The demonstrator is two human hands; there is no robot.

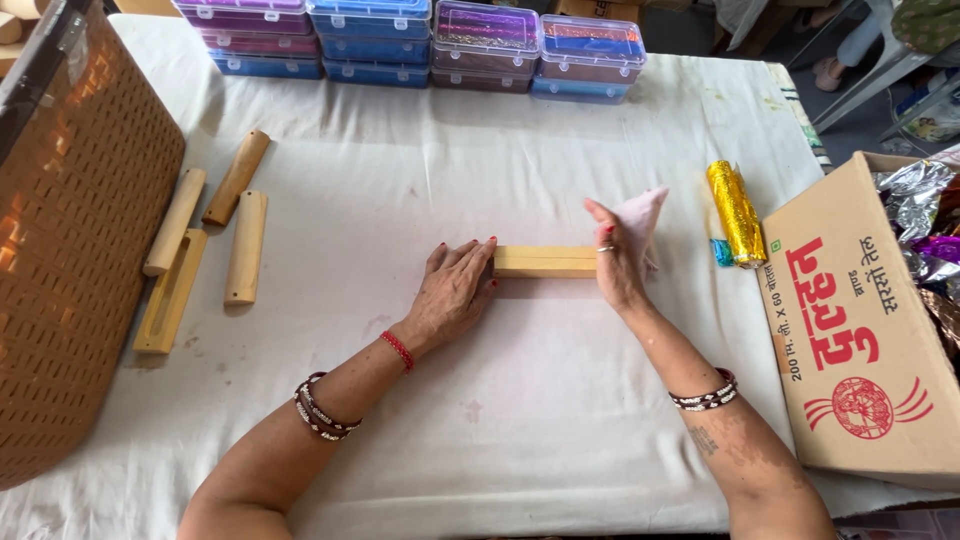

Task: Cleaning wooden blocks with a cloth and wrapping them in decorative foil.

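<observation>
Left hand (452, 292): flat, unclenched, pressing block (545, 261) end.
Right hand (617, 255): grasping pink cloth (640, 215) against block.
Risk: block may slide if the pressing turns uneven.

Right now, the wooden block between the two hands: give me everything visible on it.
The wooden block is a long, pale yellow bar of what looks like plain wood, with squared edges and a faint seam along its side, as if two strips lie stacked. It lies flat and level on the white cloth near the table's middle, running left to right. The left hand presses its left end with its fingertips; the right hand cups its right end, with a pale pink piece just behind that hand. The ends are hidden by the hands.
</observation>
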